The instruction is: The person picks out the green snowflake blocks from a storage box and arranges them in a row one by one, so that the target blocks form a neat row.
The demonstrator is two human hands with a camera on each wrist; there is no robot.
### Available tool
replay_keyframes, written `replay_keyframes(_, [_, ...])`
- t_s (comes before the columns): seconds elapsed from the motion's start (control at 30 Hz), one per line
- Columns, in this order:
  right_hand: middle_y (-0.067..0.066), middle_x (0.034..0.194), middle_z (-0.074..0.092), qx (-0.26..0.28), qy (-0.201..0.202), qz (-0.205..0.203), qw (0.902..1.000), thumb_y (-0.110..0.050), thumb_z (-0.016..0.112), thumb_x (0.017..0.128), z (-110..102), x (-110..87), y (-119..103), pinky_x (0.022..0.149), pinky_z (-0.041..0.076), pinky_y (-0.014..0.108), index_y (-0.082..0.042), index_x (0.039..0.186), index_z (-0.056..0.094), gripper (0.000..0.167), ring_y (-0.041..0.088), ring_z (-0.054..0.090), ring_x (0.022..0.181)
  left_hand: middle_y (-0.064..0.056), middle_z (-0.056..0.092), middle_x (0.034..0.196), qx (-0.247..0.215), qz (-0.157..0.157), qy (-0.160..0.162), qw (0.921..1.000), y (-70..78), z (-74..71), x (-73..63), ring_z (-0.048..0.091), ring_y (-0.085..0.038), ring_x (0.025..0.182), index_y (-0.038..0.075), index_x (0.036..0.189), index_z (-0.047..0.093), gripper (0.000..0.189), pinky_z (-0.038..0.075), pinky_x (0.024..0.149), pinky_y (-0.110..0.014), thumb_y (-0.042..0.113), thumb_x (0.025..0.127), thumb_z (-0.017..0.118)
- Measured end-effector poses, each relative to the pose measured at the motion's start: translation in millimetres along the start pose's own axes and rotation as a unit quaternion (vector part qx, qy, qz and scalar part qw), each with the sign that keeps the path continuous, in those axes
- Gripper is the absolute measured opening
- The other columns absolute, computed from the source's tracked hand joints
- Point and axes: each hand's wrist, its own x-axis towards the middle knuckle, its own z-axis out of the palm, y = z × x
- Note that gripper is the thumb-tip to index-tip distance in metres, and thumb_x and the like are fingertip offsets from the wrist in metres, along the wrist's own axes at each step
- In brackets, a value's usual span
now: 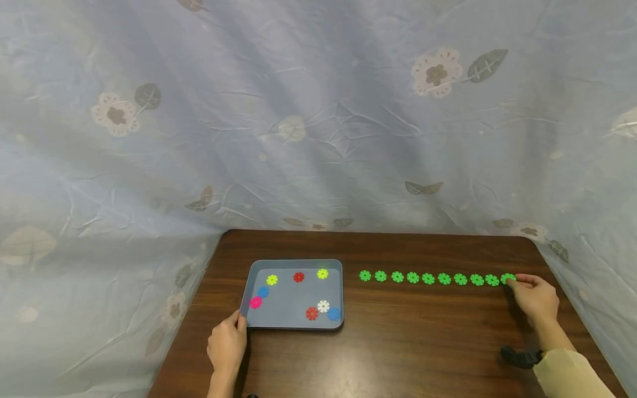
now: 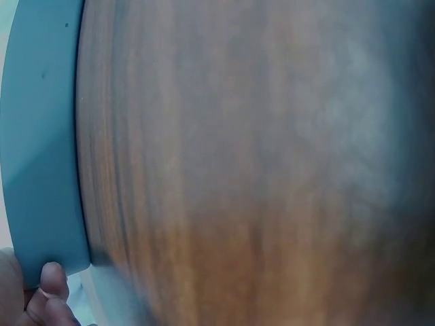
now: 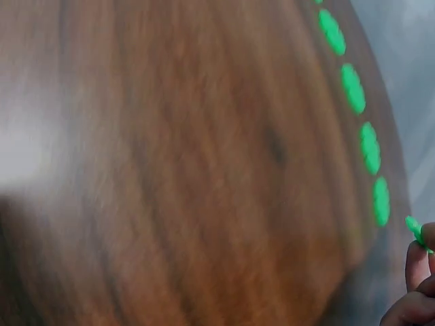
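Observation:
My left hand grips the near left corner of a shallow grey tray; the left wrist view shows fingers against the tray's side wall. Inside the tray lie several notched snowflake discs, among them a pink disc, a white disc and a red disc. At the right end of a straight row of green discs, my right hand pinches one green disc between thumb and finger. In the right wrist view that pinched disc is tilted.
The brown wooden table has rounded far corners. A pale flowered curtain hangs behind and beside it. A black strap is at the right wrist, near the sleeve. The row runs right of the tray, near the table's far edge.

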Motion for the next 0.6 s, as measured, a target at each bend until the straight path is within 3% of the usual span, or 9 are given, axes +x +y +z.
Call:
replay_keyframes(0.13, [0.028, 0.127, 0.062, -0.004, -0.003, 0.030, 0.9995, -0.043, 0.061, 0.100, -0.3, -0.9, 10.0, 0.083, 0.047, 0.053, 0.005, 0.140, 0.056, 0.063, 0.049, 0.050, 0.119, -0.028, 0.074, 0.105, 0.004, -0.002, 0.004, 1.0000, -1.9, -3.0, -1.3, 0.055, -0.029, 0.054, 0.001, 0.123, 0.075, 0.034, 0.046, 0.044, -0.050, 0.018, 0.101, 0.056])
replay_keyframes(0.23, [0.033, 0.143, 0.051, -0.010, -0.005, 0.044, 0.9990, -0.043, 0.060, 0.100, 1.0, -1.1, 11.5, 0.077, 0.049, 0.047, 0.004, 0.141, 0.056, 0.062, 0.051, 0.046, 0.124, -0.028, 0.073, 0.107, 0.001, -0.003, 0.004, 1.0000, -2.6, -4.3, -2.9, 0.056, -0.029, 0.055, 0.002, 0.123, 0.075, 0.034, 0.048, 0.045, -0.051, 0.018, 0.101, 0.056])
replay_keyframes(0.33, [0.034, 0.145, 0.048, -0.018, -0.001, 0.046, 0.9988, -0.043, 0.059, 0.100, 0.2, -0.3, 10.7, 0.065, 0.050, 0.041, 0.004, 0.140, 0.056, 0.061, 0.052, 0.047, 0.122, -0.027, 0.073, 0.108, -0.002, -0.002, 0.006, 1.0000, -1.8, -4.7, -2.7, 0.054, -0.028, 0.054, 0.003, 0.123, 0.076, 0.034, 0.047, 0.044, -0.051, 0.018, 0.100, 0.056])
replay_keyframes(0.4, [0.034, 0.144, 0.048, -0.026, 0.001, 0.043, 0.9987, -0.042, 0.059, 0.101, -0.4, -0.3, 10.8, 0.064, 0.050, 0.042, 0.004, 0.139, 0.057, 0.060, 0.053, 0.047, 0.120, -0.027, 0.073, 0.107, -0.002, 0.000, 0.008, 1.0000, -1.2, -4.8, -2.9, 0.052, -0.027, 0.054, 0.003, 0.123, 0.076, 0.033, 0.045, 0.043, -0.049, 0.017, 0.100, 0.056])
replay_keyframes(0.5, [0.035, 0.140, 0.051, -0.048, -0.001, 0.041, 0.9980, -0.042, 0.058, 0.101, -0.7, -1.8, 14.3, 0.079, 0.049, 0.053, 0.005, 0.136, 0.058, 0.059, 0.056, 0.045, 0.119, -0.026, 0.074, 0.104, -0.004, 0.005, 0.007, 1.0000, -0.9, -4.2, -3.2, 0.048, -0.025, 0.051, 0.003, 0.122, 0.076, 0.033, 0.042, 0.041, -0.045, 0.017, 0.100, 0.057])
replay_keyframes(0.6, [0.035, 0.133, 0.057, -0.070, 0.002, 0.029, 0.9971, -0.043, 0.056, 0.102, -0.2, -4.8, 19.0, 0.091, 0.040, 0.062, 0.007, 0.132, 0.059, 0.058, 0.059, 0.044, 0.118, -0.023, 0.075, 0.097, -0.004, 0.015, 0.001, 0.9999, -1.9, -3.5, -1.7, 0.044, -0.022, 0.050, 0.003, 0.121, 0.077, 0.032, 0.037, 0.040, -0.039, 0.017, 0.100, 0.057])
